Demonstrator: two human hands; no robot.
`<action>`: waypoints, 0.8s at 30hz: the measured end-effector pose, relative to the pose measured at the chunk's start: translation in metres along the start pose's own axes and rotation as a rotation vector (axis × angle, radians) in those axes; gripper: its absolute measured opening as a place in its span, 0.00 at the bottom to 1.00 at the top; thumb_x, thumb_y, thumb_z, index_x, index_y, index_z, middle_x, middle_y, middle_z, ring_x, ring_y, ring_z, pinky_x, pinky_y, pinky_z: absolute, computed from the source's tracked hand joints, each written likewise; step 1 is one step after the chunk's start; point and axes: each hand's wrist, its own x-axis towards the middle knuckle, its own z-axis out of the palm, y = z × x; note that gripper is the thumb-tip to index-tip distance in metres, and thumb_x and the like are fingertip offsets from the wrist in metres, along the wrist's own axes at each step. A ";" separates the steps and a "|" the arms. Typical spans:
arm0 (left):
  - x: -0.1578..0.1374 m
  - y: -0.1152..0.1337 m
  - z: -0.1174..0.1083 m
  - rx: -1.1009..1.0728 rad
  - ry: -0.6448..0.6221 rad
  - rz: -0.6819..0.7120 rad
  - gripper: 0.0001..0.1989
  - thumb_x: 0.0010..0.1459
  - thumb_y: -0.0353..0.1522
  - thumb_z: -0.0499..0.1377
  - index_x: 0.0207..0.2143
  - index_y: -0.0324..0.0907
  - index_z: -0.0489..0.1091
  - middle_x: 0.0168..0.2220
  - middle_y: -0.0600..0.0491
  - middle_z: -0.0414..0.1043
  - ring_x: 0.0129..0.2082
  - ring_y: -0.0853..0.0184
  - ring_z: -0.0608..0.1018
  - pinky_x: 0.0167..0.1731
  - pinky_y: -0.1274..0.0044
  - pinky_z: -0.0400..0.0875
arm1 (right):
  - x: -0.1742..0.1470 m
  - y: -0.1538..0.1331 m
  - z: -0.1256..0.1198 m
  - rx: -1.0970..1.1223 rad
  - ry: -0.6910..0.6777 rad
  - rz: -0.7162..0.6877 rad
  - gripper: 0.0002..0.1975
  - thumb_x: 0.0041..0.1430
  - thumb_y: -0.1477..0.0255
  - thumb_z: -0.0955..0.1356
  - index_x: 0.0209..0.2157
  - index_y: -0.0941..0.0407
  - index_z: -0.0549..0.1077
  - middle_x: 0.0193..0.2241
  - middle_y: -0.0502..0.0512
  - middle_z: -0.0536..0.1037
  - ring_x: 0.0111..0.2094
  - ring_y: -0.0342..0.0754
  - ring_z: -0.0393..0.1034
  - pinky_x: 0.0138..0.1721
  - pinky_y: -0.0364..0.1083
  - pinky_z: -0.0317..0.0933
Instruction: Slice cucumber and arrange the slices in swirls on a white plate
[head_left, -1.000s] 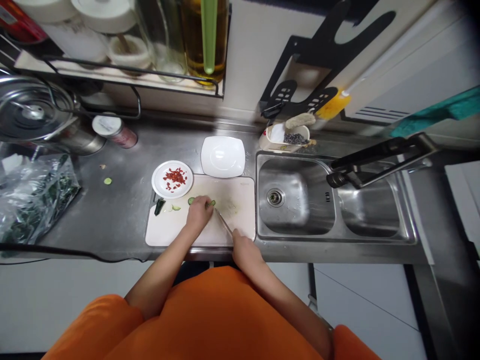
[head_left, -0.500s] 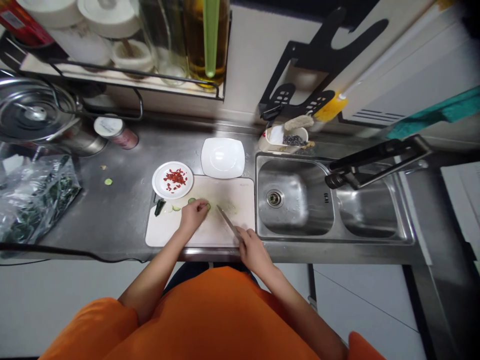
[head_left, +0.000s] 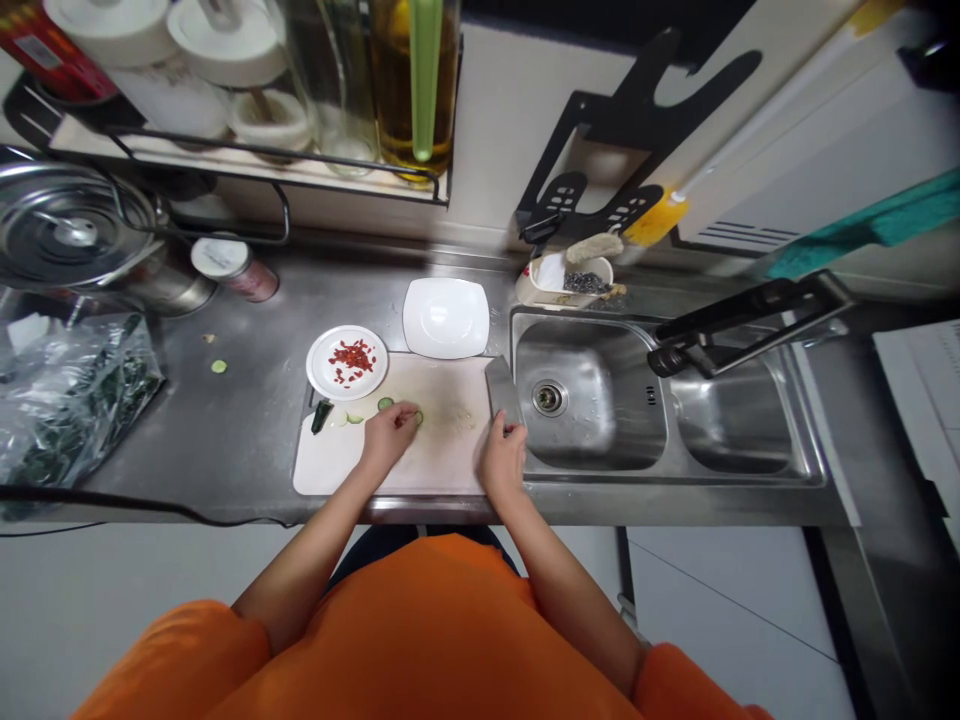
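My left hand (head_left: 391,434) is over the middle of the white cutting board (head_left: 439,470), its fingers pinched on a small green cucumber slice (head_left: 418,417). Left of those fingers lie another cucumber slice (head_left: 385,403), a pale thin piece (head_left: 354,418) and a dark green cucumber end (head_left: 322,415). At the board's right edge my right hand (head_left: 503,457) is closed round the handle of a kitchen knife (head_left: 502,384). Its broad blade lies almost flat, pointing away toward the sink's near-left corner. The handle is mostly hidden by my fingers.
Behind the board stand a white plate (head_left: 319,378) of chopped red pieces and a bare white square dish (head_left: 445,345). To the right is a steel sink (head_left: 592,400) with a dark faucet (head_left: 720,325). A plastic bag of greens (head_left: 82,390) and a lidded jar (head_left: 251,276) are leftward.
My right hand has moved the knife right, from the middle of the board to its right edge, and turned the blade flatter. My left hand stays nearly in place with the slice.
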 end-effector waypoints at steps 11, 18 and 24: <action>0.001 -0.007 0.004 -0.240 -0.081 -0.127 0.15 0.46 0.39 0.60 0.35 0.41 0.76 0.25 0.56 0.71 0.26 0.71 0.73 0.28 0.80 0.66 | 0.003 -0.011 0.011 -0.186 0.142 -0.105 0.28 0.58 0.82 0.54 0.61 0.67 0.53 0.45 0.72 0.67 0.41 0.53 0.67 0.37 0.49 0.64; 0.003 -0.003 0.009 -0.642 -0.222 -0.286 0.18 0.39 0.38 0.65 0.34 0.37 0.74 0.26 0.53 0.72 0.26 0.71 0.73 0.28 0.79 0.68 | 0.003 -0.013 -0.009 -0.120 0.152 -0.114 0.23 0.59 0.81 0.55 0.55 0.66 0.64 0.41 0.70 0.68 0.44 0.57 0.64 0.35 0.49 0.63; -0.001 0.004 0.006 -0.690 -0.339 -0.332 0.17 0.37 0.37 0.67 0.31 0.37 0.74 0.29 0.52 0.74 0.29 0.70 0.74 0.31 0.78 0.68 | 0.019 -0.025 -0.020 0.339 0.033 -0.441 0.14 0.56 0.76 0.64 0.44 0.59 0.74 0.39 0.60 0.73 0.43 0.50 0.65 0.47 0.48 0.58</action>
